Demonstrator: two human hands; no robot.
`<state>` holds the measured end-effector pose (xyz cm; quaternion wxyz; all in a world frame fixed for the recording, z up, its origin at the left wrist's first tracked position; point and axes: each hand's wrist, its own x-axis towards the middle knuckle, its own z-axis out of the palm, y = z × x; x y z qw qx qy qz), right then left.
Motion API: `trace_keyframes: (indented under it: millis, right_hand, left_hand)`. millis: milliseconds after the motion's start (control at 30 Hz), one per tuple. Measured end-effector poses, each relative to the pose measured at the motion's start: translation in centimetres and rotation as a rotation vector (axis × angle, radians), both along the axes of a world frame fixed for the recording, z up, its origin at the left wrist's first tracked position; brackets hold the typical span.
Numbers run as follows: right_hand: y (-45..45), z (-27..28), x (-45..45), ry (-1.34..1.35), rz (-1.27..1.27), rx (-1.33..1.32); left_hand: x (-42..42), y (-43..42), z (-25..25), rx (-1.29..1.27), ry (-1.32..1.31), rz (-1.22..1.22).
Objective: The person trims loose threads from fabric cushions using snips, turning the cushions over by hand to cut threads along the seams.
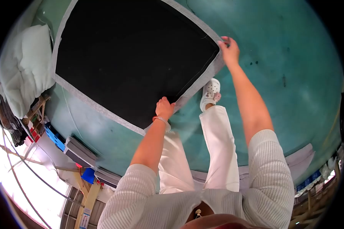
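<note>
Pinches the grey border [217, 65] of the black panel [133, 53] at its right corner with the right hand [230, 51], and rests the left hand [165, 108], fingers bent, on the edge near its closest corner, too hidden to tell gripping from pressing. Has the black panel spread on the green floor [286, 103], white shoe [210, 93] just beside its right edge, white padding [26, 65] by its left.

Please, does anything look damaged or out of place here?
A thin pale line, perhaps loose thread, wanders over the black fabric beside its grey border. Small dark spots mark the green surface near the right hand, possibly stains.
</note>
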<state>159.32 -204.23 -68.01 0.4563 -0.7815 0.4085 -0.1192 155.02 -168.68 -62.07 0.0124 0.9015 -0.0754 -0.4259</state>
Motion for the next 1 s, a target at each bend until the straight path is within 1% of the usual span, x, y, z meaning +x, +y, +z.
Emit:
trace_keyframes:
  millis: [33,67,100,167,233,267,300,333,367,400,500,567,633,700,767,800,867,900,933,967,1000]
  right_hand:
    - [0.1,0.6,0.9,0.030,0.087,-0.025]
    - [0.2,0.5,1.7,0.076,0.096,-0.011]
    - [0.4,0.0,2.2,0.121,0.103,0.006]
    - [0.2,-1.1,3.1,0.131,0.047,0.067]
    - [-0.1,-1.9,3.1,0.105,-0.108,0.245]
    - [-0.2,-2.3,2.6,0.115,-0.123,0.240]
    - [-0.3,-2.5,1.8,0.122,-0.124,0.243]
    - [-0.4,-2.6,0.8,0.121,-0.100,0.150]
    - [-0.7,-2.5,-0.1,0.118,-0.078,0.056]
    - [-1.2,-2.5,-0.7,0.118,-0.084,0.057]
    - [-2.2,-2.5,-2.2,0.138,-0.122,0.132]
    - [-2.3,-2.4,-3.2,0.139,-0.139,0.231]
    - [-2.0,-2.3,-4.9,0.110,-0.134,0.239]
    - [-1.7,-1.8,-5.6,0.066,-0.129,0.244]
    - [-1.1,-0.8,-6.0,0.035,-0.172,0.432]
    - [-0.7,-0.1,-5.7,0.036,-0.173,0.435]
    - [-0.2,1.4,-3.9,0.066,-0.155,0.737]
    - [-0.7,1.9,-3.0,0.066,-0.154,0.736]
    - [-1.3,2.2,-2.0,0.014,-0.132,1.037]
    - [-1.8,2.4,-1.0,-0.041,-0.107,1.338]
    - [-2.2,2.7,0.2,-0.042,-0.107,1.338]
  left_hand:
    - [0.5,-1.2,0.5,0.098,0.021,0.016]
    - [1.2,-2.3,0.9,0.198,0.039,0.029]
    - [2.0,-3.6,1.3,0.197,0.039,0.026]
    - [4.3,-6.9,2.2,-0.126,-0.053,-0.001]
    - [7.3,-12.0,2.0,-0.592,-0.334,0.031]
    - [9.0,-15.2,2.4,-0.718,-0.390,0.056]
    - [10.5,-18.1,1.9,-0.735,-0.381,0.091]
    - [11.7,-20.5,0.6,-0.752,-0.480,0.045]
    - [12.5,-22.7,-0.4,-0.767,-0.511,0.042]
    - [13.1,-24.3,-1.0,-0.721,-0.610,-0.014]
    - [13.1,-26.6,-3.6,-0.533,-0.597,0.171]
    - [12.9,-26.7,-4.4,-0.530,-0.595,0.180]
    - [12.2,-26.4,-4.6,-0.527,-0.592,0.190]
    - [11.4,-25.7,-4.0,-0.761,-0.505,0.186]
    - [10.1,-25.5,-2.2,-0.800,-0.402,0.241]
    - [9.9,-25.5,-2.0,-0.779,-0.418,0.245]
    - [10.0,-25.6,-2.2,-0.762,-0.434,0.250]
    - [10.7,-25.7,-2.7,-0.840,-0.424,0.349]
    - [11.3,-25.9,-3.3,-0.916,-0.412,0.448]
    - [12.0,-26.4,-4.1,-1.100,-0.279,0.665]
    - [12.7,-27.0,-3.9,-1.180,-0.191,0.777]
